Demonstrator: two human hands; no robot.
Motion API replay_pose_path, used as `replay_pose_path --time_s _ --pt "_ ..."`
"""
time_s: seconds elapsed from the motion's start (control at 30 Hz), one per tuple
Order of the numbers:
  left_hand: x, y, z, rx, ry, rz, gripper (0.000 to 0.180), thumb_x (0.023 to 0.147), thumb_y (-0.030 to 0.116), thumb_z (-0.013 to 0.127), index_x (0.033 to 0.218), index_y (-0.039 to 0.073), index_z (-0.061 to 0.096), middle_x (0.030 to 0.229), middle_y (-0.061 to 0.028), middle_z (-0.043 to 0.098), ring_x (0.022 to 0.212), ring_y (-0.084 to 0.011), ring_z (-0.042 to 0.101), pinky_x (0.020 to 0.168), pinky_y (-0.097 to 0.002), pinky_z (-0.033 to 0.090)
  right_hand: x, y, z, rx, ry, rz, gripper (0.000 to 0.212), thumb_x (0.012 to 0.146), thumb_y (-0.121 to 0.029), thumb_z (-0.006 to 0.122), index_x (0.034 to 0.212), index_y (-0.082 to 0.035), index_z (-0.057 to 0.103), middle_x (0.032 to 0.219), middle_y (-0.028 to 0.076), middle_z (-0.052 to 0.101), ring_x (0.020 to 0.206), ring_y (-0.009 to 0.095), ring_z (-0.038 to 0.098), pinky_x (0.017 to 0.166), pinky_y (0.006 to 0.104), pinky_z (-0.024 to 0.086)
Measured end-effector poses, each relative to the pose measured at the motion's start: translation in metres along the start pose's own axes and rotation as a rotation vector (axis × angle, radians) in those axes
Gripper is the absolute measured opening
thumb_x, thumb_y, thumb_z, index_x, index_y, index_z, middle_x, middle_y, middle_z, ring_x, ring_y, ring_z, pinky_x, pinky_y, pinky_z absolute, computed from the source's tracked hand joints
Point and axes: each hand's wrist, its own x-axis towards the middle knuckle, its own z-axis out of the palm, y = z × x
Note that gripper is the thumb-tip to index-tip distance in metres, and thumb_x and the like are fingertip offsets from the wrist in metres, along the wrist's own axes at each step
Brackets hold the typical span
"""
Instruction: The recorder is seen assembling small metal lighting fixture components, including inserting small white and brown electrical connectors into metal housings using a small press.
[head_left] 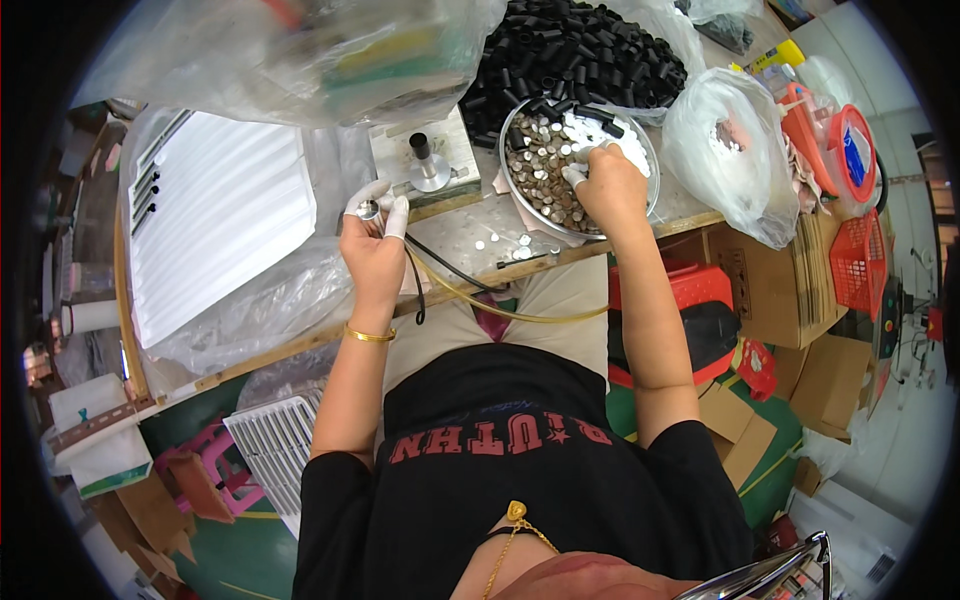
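My left hand (368,245), with white coverings on its fingertips, is closed around a small shiny metal cylinder (370,211). To its upper right a fixture with a round metal base (431,174) stands on a square plate (390,150); a short black tube (419,146) sits upright on its post. My right hand (613,190) reaches into a round metal tray (654,200), its fingers pinched together over small brownish-silver discs (540,180). Whatever its fingertips hold is hidden. White discs (632,150) lie in the tray's far right part.
A heap of black tubes (580,55) lies behind the tray. A white ribbed tray (225,220) with a few black pieces is at left. Clear plastic bags (730,150) flank the work area. A yellowish hose (500,312) and black cable cross the table's front edge.
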Motion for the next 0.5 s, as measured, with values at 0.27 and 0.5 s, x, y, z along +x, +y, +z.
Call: replay_pose_path --time_s 0.27,0.5 --pt "0.01 -0.009 0.002 0.07 -0.029 -0.05 0.023 0.083 0.001 0.065 0.105 0.0 0.058 0.083 0.0028 0.056 0.067 -0.0016 0.045 0.057 -0.0174 0.037 0.001 0.004 0.008 0.05 0.011 0.018 0.02 0.076 -0.023 0.07 0.091 -0.009 0.069 0.093 0.012 0.063 0.081 0.031 0.062 0.072 0.0406 0.048" --pt "0.022 -0.023 -0.008 0.379 -0.063 0.012 0.028 0.076 0.01 0.072 0.098 -0.004 0.061 0.081 -0.007 0.056 0.067 -0.0132 0.049 0.061 -0.0272 0.042 0.001 0.01 0.009 0.059 0.008 0.014 0.018 0.077 -0.023 0.069 0.088 -0.008 0.068 0.09 0.013 0.063 0.081 0.032 0.061 0.072 0.041 0.048"
